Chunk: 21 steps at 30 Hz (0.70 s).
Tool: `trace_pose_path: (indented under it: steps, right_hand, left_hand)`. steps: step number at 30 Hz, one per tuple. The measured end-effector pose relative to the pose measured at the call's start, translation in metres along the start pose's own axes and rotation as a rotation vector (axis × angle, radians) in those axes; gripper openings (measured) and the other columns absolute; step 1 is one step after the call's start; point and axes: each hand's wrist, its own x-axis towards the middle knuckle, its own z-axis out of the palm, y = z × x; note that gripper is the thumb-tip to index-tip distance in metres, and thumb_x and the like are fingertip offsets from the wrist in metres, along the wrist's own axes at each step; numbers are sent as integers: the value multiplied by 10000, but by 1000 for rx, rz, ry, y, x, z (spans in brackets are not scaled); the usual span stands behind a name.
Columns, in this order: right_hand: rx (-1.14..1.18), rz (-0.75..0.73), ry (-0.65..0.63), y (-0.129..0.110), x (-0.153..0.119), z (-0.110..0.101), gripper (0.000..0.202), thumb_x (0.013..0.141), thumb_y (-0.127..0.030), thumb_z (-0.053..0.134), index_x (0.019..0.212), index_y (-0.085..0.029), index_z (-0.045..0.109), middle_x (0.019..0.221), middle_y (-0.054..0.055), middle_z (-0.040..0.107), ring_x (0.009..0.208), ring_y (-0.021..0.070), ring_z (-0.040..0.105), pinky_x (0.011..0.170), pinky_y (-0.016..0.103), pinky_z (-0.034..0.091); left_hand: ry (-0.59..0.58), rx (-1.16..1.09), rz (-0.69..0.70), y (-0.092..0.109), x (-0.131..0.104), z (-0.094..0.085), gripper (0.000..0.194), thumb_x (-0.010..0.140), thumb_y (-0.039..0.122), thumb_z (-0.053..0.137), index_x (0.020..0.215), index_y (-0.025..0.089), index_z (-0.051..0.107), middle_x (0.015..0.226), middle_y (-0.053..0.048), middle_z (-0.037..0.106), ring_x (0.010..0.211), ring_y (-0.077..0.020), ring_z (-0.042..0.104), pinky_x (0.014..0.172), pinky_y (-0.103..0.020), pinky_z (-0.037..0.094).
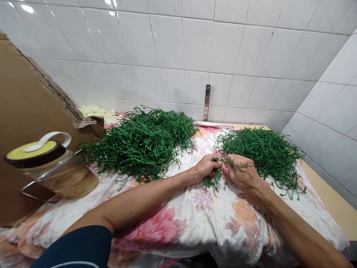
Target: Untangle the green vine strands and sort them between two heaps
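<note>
My left hand [208, 167] is closed around a small bunch of thin green stems [212, 182], whose tips hang below the fingers. Just to its right, my right hand [242, 171] pinches a green stem [237, 163] that crosses between both hands. The stems look like artificial plant pieces with small forked ends. A large heap of the same stems [139, 145] lies to the left of my hands. Behind and beside my right hand spreads a second heap [263, 152]. Fingertips of the right hand are partly hidden from view.
A floral cloth [200, 219] covers the table [331, 197]. At the left stand a yellow-lidded jar [75, 182] with brownish liquid and a cardboard box [25, 93]. Pale yellow pieces [97, 112] lie behind the left heap. A metal bracket [206, 102] is fixed against the tiled wall [167, 44].
</note>
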Motion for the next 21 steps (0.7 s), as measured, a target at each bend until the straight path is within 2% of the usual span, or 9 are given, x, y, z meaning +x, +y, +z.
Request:
trace_pose_path:
  steps: [3, 6, 10, 15, 18, 21]
  right_hand:
    - [-67, 114, 50, 8, 1, -1, 182, 912, -202, 492, 742, -207, 557, 687, 40, 605, 608, 175, 497, 596, 314, 307]
    - [-70, 279, 148, 22, 3, -14, 262, 957, -238, 465, 722, -204, 576, 635, 29, 583, 559, 162, 477, 575, 309, 303]
    - [255, 356, 249, 29, 6, -27, 275, 990, -376, 528, 849, -192, 676, 693, 26, 651, 598, 155, 555, 617, 284, 413]
    - [715, 430, 246, 28, 7, -24, 320, 953, -478, 620, 1041, -186, 716, 791, 47, 720, 620, 163, 595, 555, 278, 473]
    - [860, 463, 245, 28, 7, -24, 316, 960, -485, 621, 1057, -193, 690, 839, 62, 745, 624, 160, 600, 531, 273, 499]
    - [905, 467, 237, 26, 7, -27, 303, 971, -487, 608, 1028, -198, 678, 847, 68, 746, 667, 168, 621, 536, 270, 524]
  left_hand:
    - [26, 9, -2, 0, -4, 3, 257, 680, 277, 736, 749, 172, 512, 642, 53, 414, 492, -50, 302, 441, -206, 160]
    - [3, 34, -12, -2, -10, 6, 312, 682, 330, 781, 750, 170, 522, 636, 56, 433, 496, -49, 320, 444, -203, 180]
    - [13, -4, 31, -4, -10, 7, 402, 690, 446, 826, 787, 164, 557, 606, 72, 415, 461, -40, 304, 434, -206, 194]
    - [3, -44, 102, -1, -7, 6, 469, 715, 520, 832, 792, 165, 536, 601, 72, 423, 442, -38, 334, 428, -212, 252]
    - [-12, -38, 75, 1, -8, 6, 480, 707, 523, 843, 785, 161, 537, 597, 76, 416, 441, -33, 327, 423, -207, 246]
    - [0, -40, 72, 2, -9, 7, 478, 696, 510, 854, 794, 157, 547, 605, 78, 418, 450, -31, 334, 422, -199, 257]
